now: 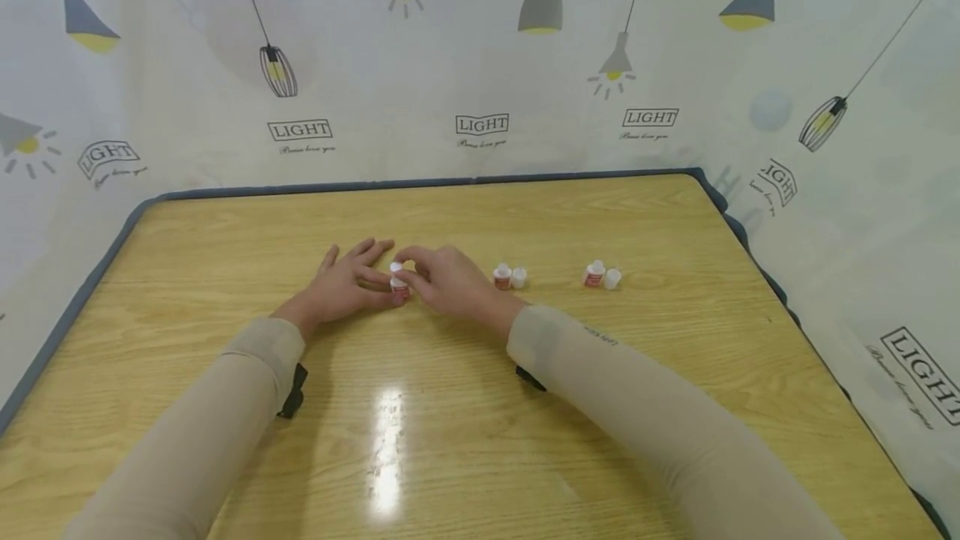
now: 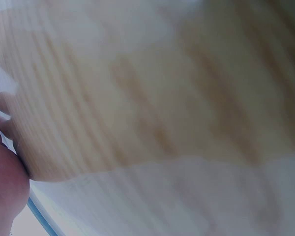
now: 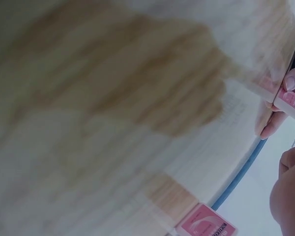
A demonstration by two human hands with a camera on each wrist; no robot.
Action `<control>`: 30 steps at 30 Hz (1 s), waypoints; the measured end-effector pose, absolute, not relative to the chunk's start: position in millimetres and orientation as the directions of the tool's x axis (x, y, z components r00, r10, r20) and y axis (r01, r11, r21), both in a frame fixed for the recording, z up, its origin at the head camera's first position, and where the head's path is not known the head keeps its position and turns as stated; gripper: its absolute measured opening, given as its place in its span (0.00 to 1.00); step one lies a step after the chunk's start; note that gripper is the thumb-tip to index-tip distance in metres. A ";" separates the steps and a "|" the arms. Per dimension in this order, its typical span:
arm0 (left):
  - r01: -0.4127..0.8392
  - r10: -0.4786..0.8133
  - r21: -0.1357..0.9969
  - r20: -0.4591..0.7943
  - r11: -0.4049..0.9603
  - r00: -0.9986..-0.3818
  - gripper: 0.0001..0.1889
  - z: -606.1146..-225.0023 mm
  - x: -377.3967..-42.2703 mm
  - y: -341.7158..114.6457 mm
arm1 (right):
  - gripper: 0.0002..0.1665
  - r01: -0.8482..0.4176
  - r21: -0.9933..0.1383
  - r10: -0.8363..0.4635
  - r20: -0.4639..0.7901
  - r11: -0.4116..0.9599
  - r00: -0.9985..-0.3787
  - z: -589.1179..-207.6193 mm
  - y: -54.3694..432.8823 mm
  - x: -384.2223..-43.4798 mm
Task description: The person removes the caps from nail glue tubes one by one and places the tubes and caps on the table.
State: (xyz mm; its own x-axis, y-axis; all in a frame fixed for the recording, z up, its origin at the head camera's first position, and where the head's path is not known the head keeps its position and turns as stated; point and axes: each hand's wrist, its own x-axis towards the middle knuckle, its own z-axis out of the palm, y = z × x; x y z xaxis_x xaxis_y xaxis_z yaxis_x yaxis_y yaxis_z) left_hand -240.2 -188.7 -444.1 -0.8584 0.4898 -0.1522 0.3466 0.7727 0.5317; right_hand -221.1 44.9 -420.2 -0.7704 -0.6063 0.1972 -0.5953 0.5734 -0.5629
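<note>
A small white bottle with a red label (image 1: 401, 290) stands on the table between the two hands. My left hand (image 1: 347, 283) holds it low down between thumb and index finger, the other fingers spread out over the wood. From the other side, the thumb and index finger of my right hand (image 1: 453, 280) pinch the white cap (image 1: 396, 267) at the bottle's top. In the right wrist view the labelled bottle (image 3: 291, 103) shows at the right edge, against the left hand's fingertips. Only part of the left hand (image 2: 7, 187) enters the left wrist view.
To the right stand two similar bottles, a nearer one (image 1: 502, 277) and a farther one (image 1: 594, 275). Each has a white cap beside it, one cap (image 1: 519, 277) and another cap (image 1: 612, 278). Behind the wooden table (image 1: 465, 457) hangs a lamp-printed curtain (image 1: 420, 90).
</note>
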 end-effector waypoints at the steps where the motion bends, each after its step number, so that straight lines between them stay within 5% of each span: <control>1: 0.346 0.490 0.532 -0.152 0.773 -0.859 0.25 -444.0 -240.1 -188.7 | 0.20 -0.595 -0.564 -0.607 0.196 0.573 -0.770 -419.9 44.9 -220.8; 16: 0.346 0.493 0.526 -0.166 0.777 -0.854 0.27 -446.1 -242.4 -188.9 | 0.21 -0.487 -0.541 -0.518 0.107 0.686 -0.849 -420.8 41.8 -217.8; 30: 0.338 0.489 0.538 -0.162 0.772 -0.857 0.26 -446.7 -242.5 -188.9 | 0.22 -0.583 -0.489 -0.572 0.191 0.649 -0.797 -421.7 39.2 -214.0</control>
